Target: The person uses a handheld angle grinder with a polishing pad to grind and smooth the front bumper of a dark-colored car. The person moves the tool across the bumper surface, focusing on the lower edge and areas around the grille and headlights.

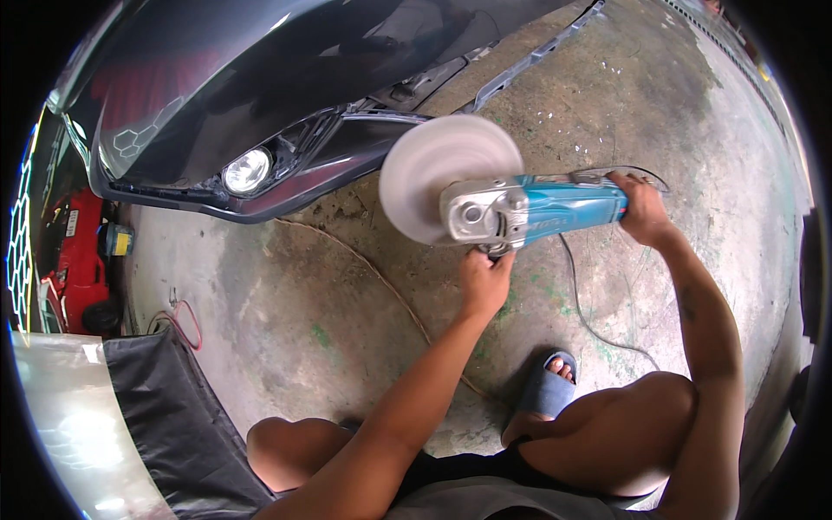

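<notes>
Both of my hands hold a teal angle polisher [568, 206] with a silver gear head. My left hand [485, 279] is closed round the side handle under the head. Wrapped round the rear of the body is my right hand [640, 206]. A round pale pad [416, 169] on the head looks smeared, as if spinning. Just beyond the pad, to the left, is the dark car bumper [347, 152] with a round fog lamp [248, 171]. The pad overlaps the bumper's end in the picture; I cannot tell whether they touch.
A black power cord [579, 303] trails over the concrete floor, and a tan hose [373, 264] crosses it. At left stand a red machine [80, 251] and a light panel with a black cover [173, 416]. A long trim strip [537, 56] lies at the back. My slippered foot [550, 390] is below.
</notes>
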### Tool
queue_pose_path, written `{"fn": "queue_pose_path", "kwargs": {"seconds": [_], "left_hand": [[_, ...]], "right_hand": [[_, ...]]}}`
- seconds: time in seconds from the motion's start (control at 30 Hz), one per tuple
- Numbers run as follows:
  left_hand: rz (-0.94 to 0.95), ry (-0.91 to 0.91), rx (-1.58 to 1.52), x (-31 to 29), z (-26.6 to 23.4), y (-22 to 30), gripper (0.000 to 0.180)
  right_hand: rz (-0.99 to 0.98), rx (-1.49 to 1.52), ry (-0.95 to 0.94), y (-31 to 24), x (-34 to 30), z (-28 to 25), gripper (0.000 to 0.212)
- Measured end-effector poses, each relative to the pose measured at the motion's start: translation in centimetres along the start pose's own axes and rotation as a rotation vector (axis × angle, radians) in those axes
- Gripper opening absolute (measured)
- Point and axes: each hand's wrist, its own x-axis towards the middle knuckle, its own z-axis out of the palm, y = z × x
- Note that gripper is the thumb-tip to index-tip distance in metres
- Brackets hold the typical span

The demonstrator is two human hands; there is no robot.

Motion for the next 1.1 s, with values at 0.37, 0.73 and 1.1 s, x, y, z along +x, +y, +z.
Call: {"fn": "queue_pose_path", "kwargs": {"seconds": [0.37, 0.73, 1.1], "left_hand": [[0.028, -0.061, -0.08, 2.6, 5.1, 1.9, 0.026], [-0.026, -0.04, -0.147, 2.1, 5.6, 1.0, 0.022], [-0.019, -0.148, 0.055, 1.9, 1.7, 6.8, 0.03]], "right_hand": [[0.017, -0.061, 0.133, 2.7, -1.6, -5.4, 0.053], [0.021, -0.066, 0.083, 2.3, -1.4, -5.8, 0.052], [0.05, 0.34, -0.112, 3.8, -1.8, -1.7, 0.054]]}}
